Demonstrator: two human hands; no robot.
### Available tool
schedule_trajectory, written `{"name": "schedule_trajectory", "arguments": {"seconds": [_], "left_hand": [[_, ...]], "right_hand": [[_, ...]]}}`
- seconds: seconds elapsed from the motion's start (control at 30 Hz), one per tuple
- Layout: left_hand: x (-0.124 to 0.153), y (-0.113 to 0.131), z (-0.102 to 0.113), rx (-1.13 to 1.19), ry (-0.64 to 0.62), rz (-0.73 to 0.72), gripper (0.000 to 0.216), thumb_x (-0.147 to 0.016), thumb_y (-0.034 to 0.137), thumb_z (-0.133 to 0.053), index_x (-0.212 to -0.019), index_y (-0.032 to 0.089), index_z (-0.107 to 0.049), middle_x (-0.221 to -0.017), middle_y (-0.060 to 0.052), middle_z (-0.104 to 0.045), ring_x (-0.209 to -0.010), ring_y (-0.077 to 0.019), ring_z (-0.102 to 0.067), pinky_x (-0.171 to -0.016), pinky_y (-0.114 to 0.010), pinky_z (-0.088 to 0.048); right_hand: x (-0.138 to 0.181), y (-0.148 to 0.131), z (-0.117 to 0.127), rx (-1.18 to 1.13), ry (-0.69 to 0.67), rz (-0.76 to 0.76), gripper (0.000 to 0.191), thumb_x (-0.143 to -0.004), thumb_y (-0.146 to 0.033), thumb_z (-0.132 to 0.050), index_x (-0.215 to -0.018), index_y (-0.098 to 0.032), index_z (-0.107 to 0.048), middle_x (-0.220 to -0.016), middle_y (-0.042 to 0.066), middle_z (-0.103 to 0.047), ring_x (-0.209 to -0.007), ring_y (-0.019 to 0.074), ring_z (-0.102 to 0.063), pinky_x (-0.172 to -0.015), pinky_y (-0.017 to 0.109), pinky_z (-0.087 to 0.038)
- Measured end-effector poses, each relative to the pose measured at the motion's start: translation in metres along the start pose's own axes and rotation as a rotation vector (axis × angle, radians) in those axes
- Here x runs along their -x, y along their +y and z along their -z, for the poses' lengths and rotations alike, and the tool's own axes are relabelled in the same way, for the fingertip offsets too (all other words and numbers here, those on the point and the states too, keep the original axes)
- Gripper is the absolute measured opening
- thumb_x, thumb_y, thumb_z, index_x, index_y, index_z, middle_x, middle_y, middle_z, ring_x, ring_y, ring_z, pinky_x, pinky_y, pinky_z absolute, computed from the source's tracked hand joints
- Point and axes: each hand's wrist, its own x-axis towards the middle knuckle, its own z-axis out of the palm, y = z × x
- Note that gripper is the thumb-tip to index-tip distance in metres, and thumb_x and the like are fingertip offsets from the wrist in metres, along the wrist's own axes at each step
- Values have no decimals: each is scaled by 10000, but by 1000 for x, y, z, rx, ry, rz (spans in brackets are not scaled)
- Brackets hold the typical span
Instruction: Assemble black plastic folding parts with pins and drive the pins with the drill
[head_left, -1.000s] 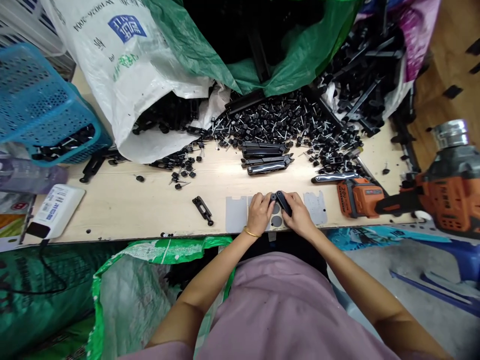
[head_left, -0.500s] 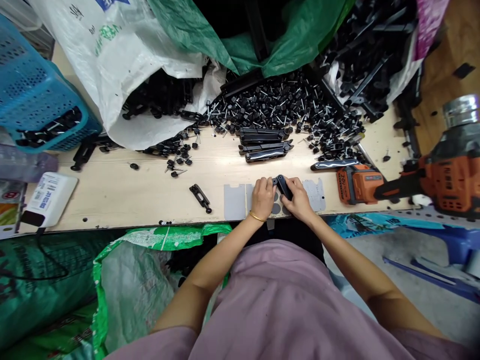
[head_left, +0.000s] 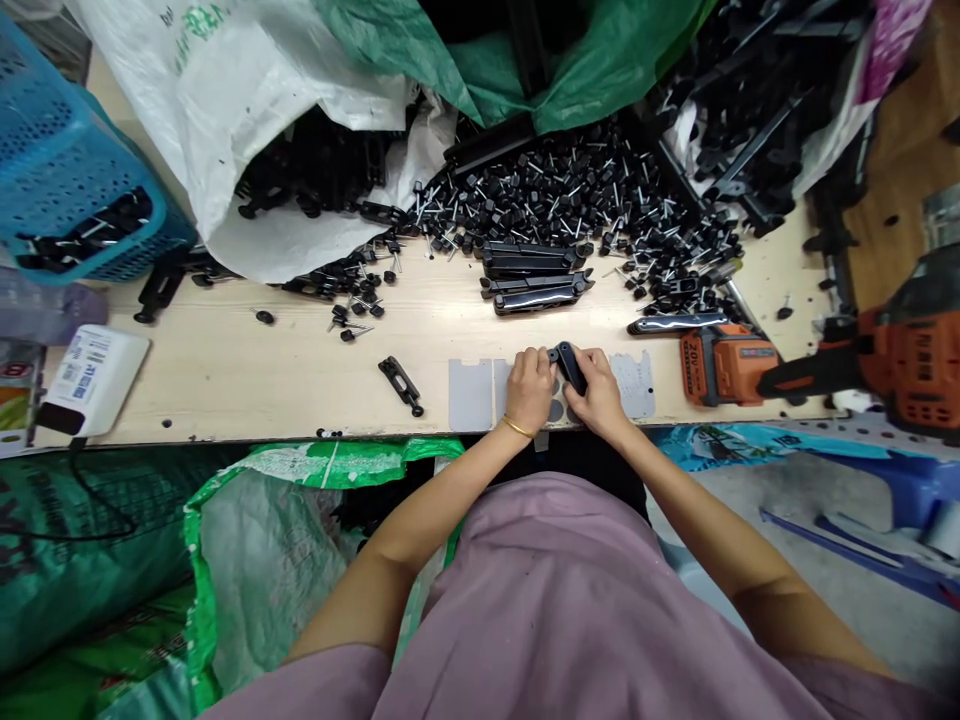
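My right hand [head_left: 599, 388] is closed around a black plastic arm-like part [head_left: 572, 368] with a rounded, screwed end, near the bench's front edge. Pressed close on its left, my left hand [head_left: 530, 388] has its fingers curled on a small black piece at that same end; the fingers hide most of it. Under and beside my hands lie grey flat plates [head_left: 471, 394], one with dark round spots. A slotted black bracket [head_left: 400, 386] lies alone to the left. Several finished-looking black arms [head_left: 536, 280] are stacked beyond my hands.
A heap of black-headed screws [head_left: 555, 190] spreads along the back, below a green bag [head_left: 585, 90]. An orange cordless drill [head_left: 904, 340] lies on the right. On the left are a white sack [head_left: 247, 110], a blue basket [head_left: 82, 150] and a white box-shaped device [head_left: 97, 380].
The view has shifted slightly. Both hands stay at the same spot on the plates, still gripping the black part, which shows a little more of its length.
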Motion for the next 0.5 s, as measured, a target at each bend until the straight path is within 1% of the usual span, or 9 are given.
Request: {"name": "schedule_trajectory", "arguments": {"seconds": [0.1,0.17,0.33,0.43,0.5], "left_hand": [[-3,-12,8,23,-59,-71,272,-927,263,-415,-1130,116,-522,-911,-99,-537,-897,-223,-527,-773,-330,-461],[-1,-14,10,37,-72,-78,272,-927,268,-422,-1139,126,-516,-903,-84,-529,-890,-208,-525,-766,-309,-460],[4,-4,9,48,-82,-32,264,-920,254,-437,-1138,127,-515,-912,-80,-526,-888,-200,-520,-759,-298,-456],[-2,-2,12,41,-121,-34,235,-917,240,-442,-1106,129,-525,-930,-84,-533,-907,-208,-515,-754,-303,-457],[-9,-5,16,23,-166,-49,202,-915,230,-442,-1069,136,-532,-946,-86,-536,-927,-215,-511,-744,-308,-458]], "right_hand": [[0,2,-1,-10,4,-2,586,-729,-162,-506,-1309,-226,-447,-999,74,-483,-977,244,-524,-887,402,-471],[1,3,-1,-13,12,-8,583,-728,-166,-509,-1306,-227,-451,-1007,74,-488,-983,245,-524,-888,404,-469],[1,5,0,-12,3,-18,576,-731,-167,-515,-1303,-213,-458,-1012,72,-498,-966,234,-529,-884,384,-466],[1,4,2,-1,2,-13,564,-742,-176,-513,-1302,-212,-459,-1010,73,-496,-961,233,-526,-875,381,-466],[1,2,2,4,-1,0,566,-743,-173,-508,-1305,-216,-454,-1015,74,-491,-971,237,-519,-880,390,-463]]}}
